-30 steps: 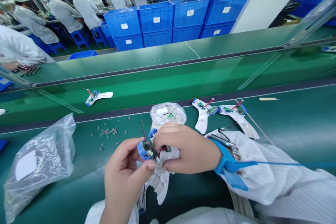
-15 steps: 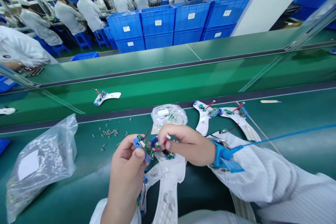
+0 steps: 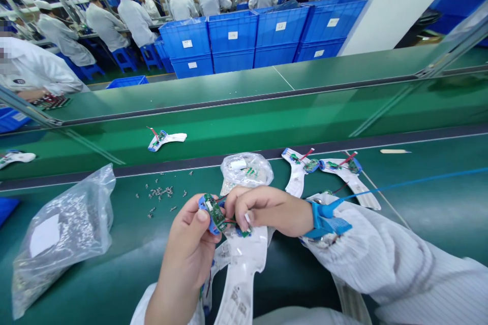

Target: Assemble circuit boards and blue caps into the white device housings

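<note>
My left hand [image 3: 190, 249] pinches a small green circuit board in a blue ring [image 3: 212, 210], with red and black wires running off it. My right hand [image 3: 267, 209] is closed on a second small green board [image 3: 242, 232] right beside it, above a stack of white plastic shells [image 3: 240, 269] lying in front of me. A blue wrist strap [image 3: 324, 218] with a blue cord sits on my right wrist.
A small clear bag of parts [image 3: 246, 168] lies just beyond my hands. A big clear bag [image 3: 57, 228] and loose screws [image 3: 160, 194] are at the left. Two finished shells [image 3: 331, 170] lie to the right, another shell [image 3: 165, 138] rides the green belt. Blue crates [image 3: 263, 30] and workers stand behind.
Both hands have lifted slightly and come closer, turning the blue-ringed board. The shell on the belt has drifted to the right, and another has come in at the left edge.
</note>
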{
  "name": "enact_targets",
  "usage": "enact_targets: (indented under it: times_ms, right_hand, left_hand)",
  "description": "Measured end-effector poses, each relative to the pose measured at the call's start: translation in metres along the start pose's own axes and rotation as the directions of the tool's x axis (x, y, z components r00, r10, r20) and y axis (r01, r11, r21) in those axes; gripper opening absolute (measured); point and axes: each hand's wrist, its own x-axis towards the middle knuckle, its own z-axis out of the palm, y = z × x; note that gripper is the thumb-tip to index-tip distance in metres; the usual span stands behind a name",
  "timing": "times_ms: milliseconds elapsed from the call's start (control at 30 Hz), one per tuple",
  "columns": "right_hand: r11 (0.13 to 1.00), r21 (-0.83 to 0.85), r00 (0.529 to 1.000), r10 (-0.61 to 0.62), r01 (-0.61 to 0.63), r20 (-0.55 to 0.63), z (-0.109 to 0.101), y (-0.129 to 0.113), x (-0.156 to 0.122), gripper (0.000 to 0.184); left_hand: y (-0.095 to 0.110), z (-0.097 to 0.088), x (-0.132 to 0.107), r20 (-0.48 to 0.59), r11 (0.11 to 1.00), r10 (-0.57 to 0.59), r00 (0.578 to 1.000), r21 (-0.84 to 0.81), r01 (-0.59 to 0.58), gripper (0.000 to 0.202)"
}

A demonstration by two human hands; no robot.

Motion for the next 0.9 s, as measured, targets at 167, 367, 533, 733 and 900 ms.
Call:
enact_targets:
  times_ms: [167,367,533,733,900]
  right_hand:
    - [0.996,-0.062,0.976,0.051,-0.065,-0.213,0.008,-0.015,0.001,0.028]
    - [0.817,-0.577,0.980,-0.106,-0.009,-0.166,0.016,-0.044,0.002,0.022]
    - [0.735,-0.678,0.984,-0.140,0.029,-0.110,0.020,-0.048,0.002,0.024]
    - [0.720,-0.692,0.987,-0.143,0.052,-0.075,0.020,-0.051,0.002,0.025]
    - [0.711,-0.698,0.984,-0.168,0.079,-0.059,0.019,-0.050,0.002,0.024]
  left_hand:
    - [-0.004,-0.002,-0.005,0.045,0.986,0.077,0.996,0.141,-0.083,0.028]
    - [-0.006,0.001,-0.020,0.142,0.959,0.144,0.979,0.223,-0.173,0.029]
    - [-0.003,0.001,-0.022,0.225,0.929,0.154,0.962,0.298,-0.219,0.030]
    - [-0.003,0.000,-0.022,0.220,0.908,0.164,0.962,0.348,-0.235,0.029]
    - [-0.003,0.002,-0.022,0.212,0.918,0.154,0.965,0.329,-0.219,0.029]
